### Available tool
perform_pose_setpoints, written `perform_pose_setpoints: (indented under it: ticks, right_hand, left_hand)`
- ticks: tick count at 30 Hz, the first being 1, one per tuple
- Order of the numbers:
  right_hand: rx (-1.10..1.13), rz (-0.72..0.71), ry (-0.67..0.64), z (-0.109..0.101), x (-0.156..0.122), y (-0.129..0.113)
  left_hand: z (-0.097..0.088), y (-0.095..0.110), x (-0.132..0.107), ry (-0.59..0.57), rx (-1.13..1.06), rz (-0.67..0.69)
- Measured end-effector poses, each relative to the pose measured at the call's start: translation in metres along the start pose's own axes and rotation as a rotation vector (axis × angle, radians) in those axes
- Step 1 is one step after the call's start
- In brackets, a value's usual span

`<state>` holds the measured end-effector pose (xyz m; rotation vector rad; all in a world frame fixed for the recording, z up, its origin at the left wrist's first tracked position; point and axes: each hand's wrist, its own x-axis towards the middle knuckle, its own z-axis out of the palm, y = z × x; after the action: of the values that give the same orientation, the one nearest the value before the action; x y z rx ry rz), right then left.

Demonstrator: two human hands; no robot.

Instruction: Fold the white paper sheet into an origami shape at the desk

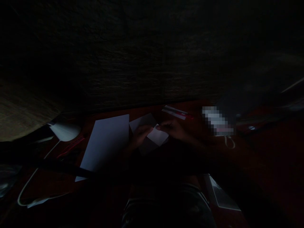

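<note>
1 small, pale, squarish paper (157, 136) in dim fingers (144, 129)

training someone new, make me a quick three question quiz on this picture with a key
1. True or false: the left hand and right hand both hold the small paper.
2. Which lies to the left of both hands?
a) red tool
b) big paper
3. Fill in: the pale strip lies beyond the ____ hand.

Key: 1 true; 2 b; 3 right
</note>
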<state>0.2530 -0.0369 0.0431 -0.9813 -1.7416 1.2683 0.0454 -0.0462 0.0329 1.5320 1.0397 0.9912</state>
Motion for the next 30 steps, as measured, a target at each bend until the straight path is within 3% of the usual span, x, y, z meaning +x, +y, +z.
perform_pose_setpoints:
  ticks: [4, 8, 14, 17, 20, 26, 30]
  right_hand:
    - [-0.08, -0.015, -0.091, 0.007, 0.001, 0.005]
    - [-0.092, -0.012, -0.102, 0.008, 0.002, 0.008]
    - [-0.003, 0.095, -0.088, -0.004, 0.002, 0.004]
    - [0.031, 0.102, -0.07, -0.007, 0.002, 0.003]
    - [0.036, 0.083, -0.064, -0.005, 0.002, 0.002]
    - [0.004, 0.063, -0.12, -0.003, -0.001, 0.0]
    - [-0.013, 0.089, -0.083, -0.005, 0.0, 0.0]
  left_hand:
    - [0.003, 0.003, 0.001, -0.032, 0.058, 0.04]
    - [0.005, 0.004, -0.001, -0.043, 0.135, 0.104]
    - [0.003, 0.003, -0.003, 0.181, 0.189, 0.193]
    - [0.002, 0.0, -0.002, 0.227, 0.184, 0.193]
    - [0.002, -0.002, -0.001, 0.209, 0.151, 0.191]
    - [0.001, -0.001, 0.002, 0.048, 0.116, 0.144]
    - [0.001, 0.0, 0.002, 0.073, 0.097, 0.14]
